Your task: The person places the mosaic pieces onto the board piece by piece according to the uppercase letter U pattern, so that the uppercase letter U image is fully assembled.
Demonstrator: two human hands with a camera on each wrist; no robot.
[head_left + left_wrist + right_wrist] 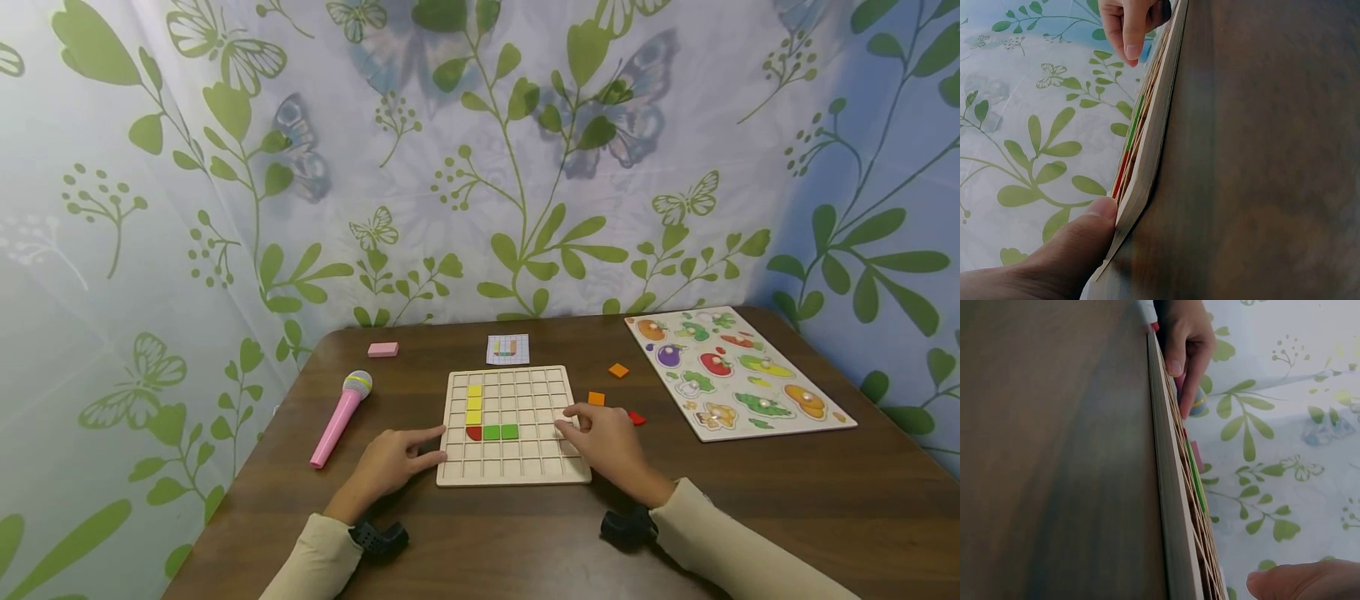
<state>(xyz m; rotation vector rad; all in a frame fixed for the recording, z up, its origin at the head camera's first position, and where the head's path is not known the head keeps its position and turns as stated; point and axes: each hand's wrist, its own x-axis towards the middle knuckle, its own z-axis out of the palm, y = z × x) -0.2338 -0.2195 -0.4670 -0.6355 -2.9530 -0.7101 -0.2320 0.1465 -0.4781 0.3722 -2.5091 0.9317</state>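
Observation:
A pale wooden grid board [536, 467] lies on the table. Three yellow squares [474, 404] form a column on it, above a red rounded piece [474, 433] and two green squares [501, 432] in a row. My left hand [388, 460] touches the board's left edge with extended thumb and index finger; the left thumb [1085, 234] shows at the board's corner. Over the right edge hovers my right hand [611, 442], thumb and index finger slightly apart, no piece visible between them. In the right wrist view only the right thumb [1297, 579] shows.
Behind the board lies a pattern card [507, 349]. Orange squares [618, 371] and a red piece [636, 418] lie right of it, near a vegetable puzzle board [723, 408]. On the left are a pink toy microphone [337, 425] and a pink block [383, 350].

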